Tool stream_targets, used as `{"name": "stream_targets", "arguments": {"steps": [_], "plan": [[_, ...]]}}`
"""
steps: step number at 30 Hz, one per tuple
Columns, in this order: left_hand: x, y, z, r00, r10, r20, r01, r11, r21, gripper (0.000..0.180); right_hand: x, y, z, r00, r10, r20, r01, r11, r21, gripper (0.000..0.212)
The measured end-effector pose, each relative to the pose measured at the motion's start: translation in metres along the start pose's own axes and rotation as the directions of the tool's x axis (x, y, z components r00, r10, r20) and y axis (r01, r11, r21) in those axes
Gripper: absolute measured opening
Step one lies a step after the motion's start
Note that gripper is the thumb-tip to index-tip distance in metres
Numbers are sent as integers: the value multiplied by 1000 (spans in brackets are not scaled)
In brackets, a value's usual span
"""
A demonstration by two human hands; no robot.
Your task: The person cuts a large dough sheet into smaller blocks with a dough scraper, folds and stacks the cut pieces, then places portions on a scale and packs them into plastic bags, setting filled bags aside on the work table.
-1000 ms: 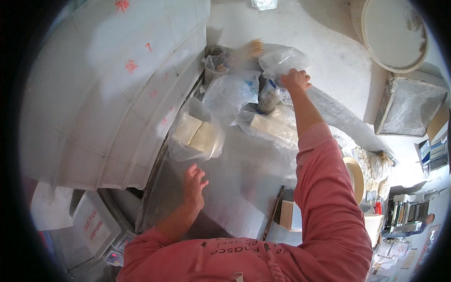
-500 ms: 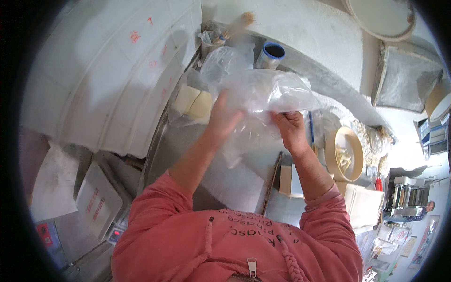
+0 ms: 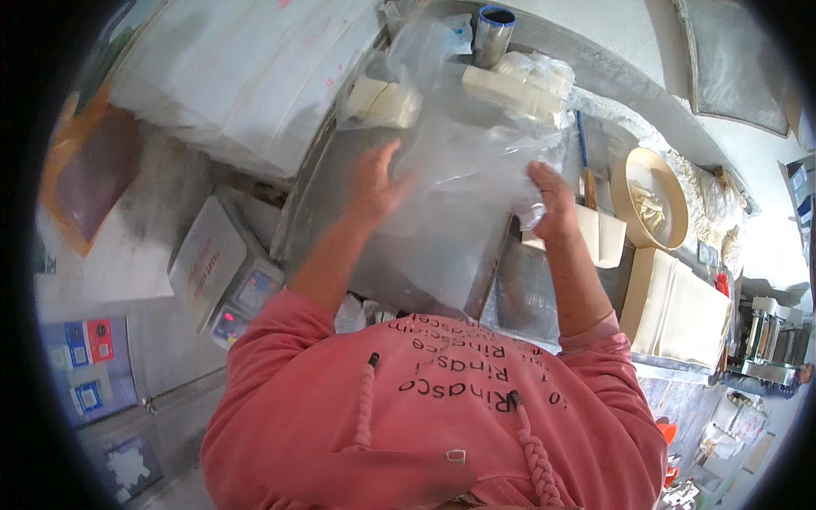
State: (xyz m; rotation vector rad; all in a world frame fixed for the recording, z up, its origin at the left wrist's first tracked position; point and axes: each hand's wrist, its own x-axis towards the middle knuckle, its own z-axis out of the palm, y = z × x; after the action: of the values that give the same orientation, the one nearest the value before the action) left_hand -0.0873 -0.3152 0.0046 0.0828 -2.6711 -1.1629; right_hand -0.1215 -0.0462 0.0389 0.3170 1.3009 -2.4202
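Observation:
A clear, crumpled plastic bag (image 3: pixel 476 161) spreads over the metal worktop in front of me. My right hand (image 3: pixel 551 200) is closed on the bag's right edge, its fingers bent round the film. Left of the bag, my left hand (image 3: pixel 376 185) is held with thumb and fingers apart, somewhat blurred, with nothing seen in it. Beyond it, pale cut slabs (image 3: pixel 382 102), like dough sheets, sit in another clear bag. A long pale slab (image 3: pixel 510 92) lies past the bag's far side, partly under clear film.
A metal cup with a blue rim (image 3: pixel 493 38) stands at the back. To the right are a round wooden-rimmed sieve (image 3: pixel 625 200) holding pale strips, a pale box-like block (image 3: pixel 676 310) and small cream blocks (image 3: pixel 602 236). White-covered stacks (image 3: pixel 229 76) rise at the left, above a scale (image 3: pixel 246 297).
My left hand has come off the bag and opened, while the right still grips it. The bag is lower and flatter, exposing the long pale slab. My view has shifted.

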Motion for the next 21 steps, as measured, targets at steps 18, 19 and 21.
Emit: {"name": "stream_targets", "arguments": {"steps": [18, 19, 21], "plan": [[-125, 44, -32, 797, -604, 21, 259, 310, -915, 7, -66, 6, -46, 859, -510, -40, 216, 432, -875, 40], [-124, 59, -34, 812, -583, -4, 311, 438, -843, 7, -73, 2, -39, 805, -576, 143, 367, 293, -883, 47], [-123, 88, -31, 829, -559, 12, 387, 557, -735, 9, -83, -2, -27, 601, -667, 440, 585, -7, -811, 63]]}}
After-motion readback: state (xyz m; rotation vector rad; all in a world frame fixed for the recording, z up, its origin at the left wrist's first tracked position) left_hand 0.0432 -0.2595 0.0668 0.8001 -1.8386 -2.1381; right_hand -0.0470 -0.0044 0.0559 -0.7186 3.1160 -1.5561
